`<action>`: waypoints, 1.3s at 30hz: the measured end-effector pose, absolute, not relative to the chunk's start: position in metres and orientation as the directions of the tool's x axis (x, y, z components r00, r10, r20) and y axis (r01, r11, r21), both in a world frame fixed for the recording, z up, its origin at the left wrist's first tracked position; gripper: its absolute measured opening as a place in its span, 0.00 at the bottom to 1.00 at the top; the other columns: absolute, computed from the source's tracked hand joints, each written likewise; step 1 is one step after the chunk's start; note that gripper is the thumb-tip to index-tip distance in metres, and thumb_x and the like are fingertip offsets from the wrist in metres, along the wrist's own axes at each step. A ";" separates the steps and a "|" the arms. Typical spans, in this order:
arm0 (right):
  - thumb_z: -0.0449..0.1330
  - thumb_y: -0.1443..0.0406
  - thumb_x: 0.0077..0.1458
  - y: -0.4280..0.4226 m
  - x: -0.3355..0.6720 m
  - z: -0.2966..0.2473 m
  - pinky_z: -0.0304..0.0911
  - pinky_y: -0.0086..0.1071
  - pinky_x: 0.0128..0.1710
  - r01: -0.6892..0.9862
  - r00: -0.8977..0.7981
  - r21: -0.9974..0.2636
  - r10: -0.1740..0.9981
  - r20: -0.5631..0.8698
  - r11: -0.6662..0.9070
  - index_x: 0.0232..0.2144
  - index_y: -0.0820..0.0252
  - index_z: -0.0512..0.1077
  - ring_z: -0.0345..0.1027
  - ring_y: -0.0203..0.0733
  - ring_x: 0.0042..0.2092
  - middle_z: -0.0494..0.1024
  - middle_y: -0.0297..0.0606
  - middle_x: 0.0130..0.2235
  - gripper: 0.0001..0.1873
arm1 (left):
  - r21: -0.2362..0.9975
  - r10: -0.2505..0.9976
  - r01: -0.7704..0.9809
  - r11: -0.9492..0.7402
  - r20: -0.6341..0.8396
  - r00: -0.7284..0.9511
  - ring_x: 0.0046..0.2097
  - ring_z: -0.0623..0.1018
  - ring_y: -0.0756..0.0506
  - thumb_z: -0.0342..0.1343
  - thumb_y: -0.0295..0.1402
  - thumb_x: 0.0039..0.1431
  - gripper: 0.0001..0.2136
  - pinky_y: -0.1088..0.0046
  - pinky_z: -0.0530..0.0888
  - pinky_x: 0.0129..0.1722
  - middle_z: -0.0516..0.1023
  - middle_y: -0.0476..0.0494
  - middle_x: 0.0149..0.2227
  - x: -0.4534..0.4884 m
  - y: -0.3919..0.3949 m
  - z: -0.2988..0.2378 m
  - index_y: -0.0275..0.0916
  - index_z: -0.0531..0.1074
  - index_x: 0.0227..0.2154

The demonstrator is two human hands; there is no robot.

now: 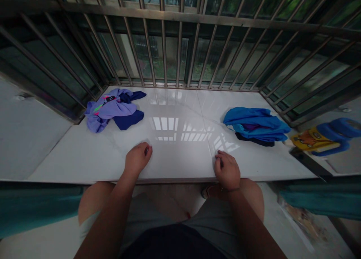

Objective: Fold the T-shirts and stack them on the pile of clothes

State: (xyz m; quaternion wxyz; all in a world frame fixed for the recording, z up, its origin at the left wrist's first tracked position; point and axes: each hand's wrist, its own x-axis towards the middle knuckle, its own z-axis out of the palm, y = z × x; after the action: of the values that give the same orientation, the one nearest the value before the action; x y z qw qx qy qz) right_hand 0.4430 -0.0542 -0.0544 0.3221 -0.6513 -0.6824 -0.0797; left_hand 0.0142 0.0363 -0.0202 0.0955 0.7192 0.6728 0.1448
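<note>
Both fists rest curled on the white sill (175, 153), near its front edge. The left hand (137, 158) grips nothing, and the purple garment (111, 109) lies well beyond its fingers, nearer the bars. The right hand (227, 170) is likewise empty, with the blue garment (255, 124) beyond it, apart.

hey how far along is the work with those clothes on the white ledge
Nothing looks folded: the purple garment lies crumpled at the far left and the blue garment bunched at the right. Both hands hold nothing; the left hand and right hand rest curled on the white ledge near its front edge. Both garments remain untouched.
</note>
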 end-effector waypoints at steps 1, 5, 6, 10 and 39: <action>0.58 0.67 0.69 -0.054 0.443 -0.054 0.74 0.51 0.62 0.940 0.057 -0.311 0.837 0.544 0.138 0.43 0.56 0.80 0.82 0.55 0.55 0.88 0.48 0.52 0.10 | 0.331 0.995 0.940 -0.077 0.082 0.053 0.37 0.79 0.42 0.51 0.42 0.76 0.13 0.66 0.65 0.36 0.82 0.44 0.36 0.014 0.036 -0.020 0.44 0.74 0.37; 0.58 0.67 0.68 -0.055 0.442 -0.054 0.74 0.51 0.62 0.945 0.059 -0.299 0.834 0.548 0.130 0.43 0.55 0.80 0.82 0.55 0.55 0.88 0.47 0.52 0.09 | 0.330 0.995 0.940 -0.082 0.087 0.056 0.37 0.79 0.41 0.51 0.42 0.75 0.13 0.66 0.66 0.37 0.82 0.44 0.36 0.014 0.036 -0.022 0.44 0.74 0.36; 0.58 0.67 0.69 -0.055 0.442 -0.054 0.74 0.51 0.61 0.947 0.058 -0.295 0.834 0.549 0.129 0.43 0.55 0.80 0.82 0.55 0.55 0.88 0.47 0.52 0.09 | 0.333 0.994 0.939 -0.083 0.090 0.056 0.37 0.79 0.41 0.51 0.42 0.75 0.13 0.66 0.66 0.36 0.82 0.44 0.35 0.013 0.037 -0.022 0.44 0.74 0.36; 0.58 0.67 0.69 -0.055 0.442 -0.054 0.74 0.51 0.61 0.950 0.054 -0.287 0.835 0.548 0.126 0.43 0.56 0.80 0.82 0.56 0.55 0.88 0.48 0.52 0.10 | 0.346 0.992 0.933 -0.094 0.109 0.060 0.36 0.79 0.41 0.52 0.43 0.75 0.13 0.66 0.66 0.36 0.81 0.45 0.35 0.012 0.037 -0.024 0.44 0.74 0.36; 0.59 0.66 0.69 -0.055 0.443 -0.054 0.74 0.50 0.62 0.942 0.071 -0.312 0.837 0.542 0.122 0.43 0.55 0.81 0.81 0.55 0.55 0.88 0.47 0.53 0.10 | 0.327 0.995 0.942 -0.077 0.082 0.053 0.37 0.79 0.41 0.50 0.43 0.76 0.13 0.65 0.65 0.36 0.81 0.45 0.35 0.014 0.037 -0.020 0.45 0.72 0.36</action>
State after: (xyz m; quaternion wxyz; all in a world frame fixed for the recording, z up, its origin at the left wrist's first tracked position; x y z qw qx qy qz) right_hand 0.4427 -0.0555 -0.0542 0.3214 -0.6575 -0.6765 -0.0819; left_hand 0.0144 0.0366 -0.0198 0.0928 0.7196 0.6731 0.1434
